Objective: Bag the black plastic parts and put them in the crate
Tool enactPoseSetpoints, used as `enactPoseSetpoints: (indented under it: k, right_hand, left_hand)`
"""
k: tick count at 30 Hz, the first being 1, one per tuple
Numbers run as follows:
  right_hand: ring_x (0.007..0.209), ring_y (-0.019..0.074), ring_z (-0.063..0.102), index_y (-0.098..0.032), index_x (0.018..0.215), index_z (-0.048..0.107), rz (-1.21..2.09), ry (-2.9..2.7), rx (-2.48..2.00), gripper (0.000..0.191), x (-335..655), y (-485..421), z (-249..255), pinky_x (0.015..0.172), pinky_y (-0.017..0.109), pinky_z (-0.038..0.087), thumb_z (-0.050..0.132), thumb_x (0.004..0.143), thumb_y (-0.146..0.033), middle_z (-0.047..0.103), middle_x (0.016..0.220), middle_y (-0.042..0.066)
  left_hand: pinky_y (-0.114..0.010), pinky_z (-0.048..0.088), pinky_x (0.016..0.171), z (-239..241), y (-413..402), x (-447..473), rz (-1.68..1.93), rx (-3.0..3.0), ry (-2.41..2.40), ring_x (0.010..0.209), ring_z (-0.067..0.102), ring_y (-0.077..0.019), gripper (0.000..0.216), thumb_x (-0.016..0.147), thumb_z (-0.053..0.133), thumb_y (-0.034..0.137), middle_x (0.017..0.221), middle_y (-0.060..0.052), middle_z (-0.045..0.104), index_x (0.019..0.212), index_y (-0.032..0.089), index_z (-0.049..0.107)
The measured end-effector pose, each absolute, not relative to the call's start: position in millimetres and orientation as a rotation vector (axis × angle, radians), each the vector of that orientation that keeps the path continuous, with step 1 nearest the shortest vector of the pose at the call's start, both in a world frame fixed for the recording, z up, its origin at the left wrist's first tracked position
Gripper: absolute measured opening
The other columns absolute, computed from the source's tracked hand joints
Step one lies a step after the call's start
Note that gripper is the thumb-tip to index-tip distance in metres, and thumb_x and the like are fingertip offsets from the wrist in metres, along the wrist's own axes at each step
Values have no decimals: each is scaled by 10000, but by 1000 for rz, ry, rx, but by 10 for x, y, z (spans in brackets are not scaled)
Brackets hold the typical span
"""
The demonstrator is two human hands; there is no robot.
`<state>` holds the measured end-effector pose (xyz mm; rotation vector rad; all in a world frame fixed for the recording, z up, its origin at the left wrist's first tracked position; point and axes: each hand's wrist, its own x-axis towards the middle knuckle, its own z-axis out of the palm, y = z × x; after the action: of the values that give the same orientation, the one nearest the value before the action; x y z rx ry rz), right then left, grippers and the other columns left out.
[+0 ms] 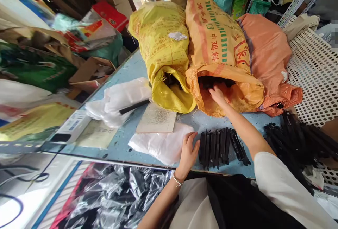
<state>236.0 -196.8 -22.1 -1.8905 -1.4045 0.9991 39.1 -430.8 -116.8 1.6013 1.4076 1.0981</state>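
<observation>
My right hand [218, 96] reaches into the mouth of an orange woven sack [218, 42] lying on the blue table. Its fingertips are at the dark opening, partly lost in shadow, so what they touch is unclear. My left hand [189, 151] rests with fingers apart at the edge of a white plastic bag [163, 144], holding nothing. Just right of it lies a row of several slim black plastic parts [214, 148], with a few more black parts [239, 147] at a slant. A yellow woven sack [166, 42] lies with its mouth open beside the orange one.
A speckled square board [157, 118] lies partly on the white bag. Wrapped white plastic [126, 97] is to its left. A reddish-orange sack [266, 46] and a pile of black parts [295, 141] are right. Below the table edge are clear-bagged dark items [113, 197].
</observation>
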Motion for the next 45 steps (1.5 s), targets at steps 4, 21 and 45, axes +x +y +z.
enactPoseSetpoints:
  k: [4, 21, 45]
  right_hand:
    - [446, 83, 311, -216, 842, 474, 1461, -1256, -1606, 290, 2596, -2885, -181, 444, 198, 324, 404, 988, -457, 413, 599, -64]
    - [892, 263, 606, -200, 1027, 623, 147, -2390, -1434, 268, 2741, -4213, 401, 756, 390, 491, 459, 1021, -411, 664, 954, 121]
    - [545, 150, 442, -250, 625, 489, 889, -2196, -1295, 507, 2534, -4133, 332, 482, 253, 409, 353, 1013, -547, 415, 537, -33]
  left_hand:
    - [-475, 456, 1083, -928, -4122, 423, 1140, 1180, 1154, 1183, 608, -256, 405, 933, 616, 453, 1302, -121, 622, 1262, 217, 640]
    - [-365, 576, 775, -122, -4374, 713, 1032, 1267, 1074, 878, 662, -226, 534, 968, 436, 645, 975, -81, 677, 1214, 190, 572]
    - [-295, 499, 530, 85, -4543, 624, 878, 1209, 1000, 590, 617, -188, 728, 973, 495, 585, 723, -20, 639, 1566, 197, 332]
